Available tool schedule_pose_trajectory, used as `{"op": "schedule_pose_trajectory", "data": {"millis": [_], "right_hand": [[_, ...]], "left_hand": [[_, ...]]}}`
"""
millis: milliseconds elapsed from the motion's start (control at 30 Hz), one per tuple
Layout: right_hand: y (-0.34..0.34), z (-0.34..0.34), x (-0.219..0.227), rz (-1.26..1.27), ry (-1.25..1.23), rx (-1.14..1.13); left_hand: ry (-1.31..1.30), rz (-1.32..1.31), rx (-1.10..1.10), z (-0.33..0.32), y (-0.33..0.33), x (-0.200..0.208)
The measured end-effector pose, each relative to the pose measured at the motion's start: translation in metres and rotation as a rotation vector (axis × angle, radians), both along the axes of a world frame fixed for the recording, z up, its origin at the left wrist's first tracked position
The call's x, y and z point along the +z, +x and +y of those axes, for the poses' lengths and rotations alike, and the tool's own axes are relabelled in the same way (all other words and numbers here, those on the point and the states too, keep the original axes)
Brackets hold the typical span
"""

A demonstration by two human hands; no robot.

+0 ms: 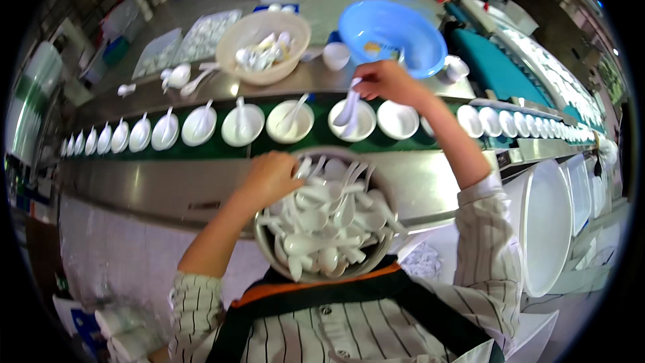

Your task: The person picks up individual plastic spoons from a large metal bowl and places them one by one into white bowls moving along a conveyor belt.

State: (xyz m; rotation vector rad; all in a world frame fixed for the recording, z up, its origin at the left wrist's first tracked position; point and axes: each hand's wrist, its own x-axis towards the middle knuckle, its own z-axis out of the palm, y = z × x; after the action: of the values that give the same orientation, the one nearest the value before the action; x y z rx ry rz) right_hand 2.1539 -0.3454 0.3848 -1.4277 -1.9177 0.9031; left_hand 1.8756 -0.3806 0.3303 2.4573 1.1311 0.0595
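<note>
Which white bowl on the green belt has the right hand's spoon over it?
The bowl overlapped by the spoon in the right hand. Its left neighbour holds a released spoon; its right neighbour has none.

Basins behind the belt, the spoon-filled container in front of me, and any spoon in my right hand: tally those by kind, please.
Basins: 2, a cream basin and a blue basin
Spoon-filled container: 1
Held white spoon, in the right hand: 1
Total: 4
</note>
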Motion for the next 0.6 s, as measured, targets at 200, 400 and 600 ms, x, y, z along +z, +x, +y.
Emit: {"op": "schedule_pose_trajectory", "data": {"millis": [200,400,600], "right_hand": [[0.01,0.061,-0.094,-0.456,0.158,0.025],[0.038,0.068,-0.059,-0.47,0.286,-0.205],[0.028,0.049,-0.089,-0.435,0.099,-0.134]], "left_hand": [[-0.085,-0.251,0.078,-0.001,-0.004,-0.001],[-0.349,-0.556,0.025,0.026,-0.003,0.024],[-0.6,-0.829,0.114,0.075,0.05,0.019]]}}
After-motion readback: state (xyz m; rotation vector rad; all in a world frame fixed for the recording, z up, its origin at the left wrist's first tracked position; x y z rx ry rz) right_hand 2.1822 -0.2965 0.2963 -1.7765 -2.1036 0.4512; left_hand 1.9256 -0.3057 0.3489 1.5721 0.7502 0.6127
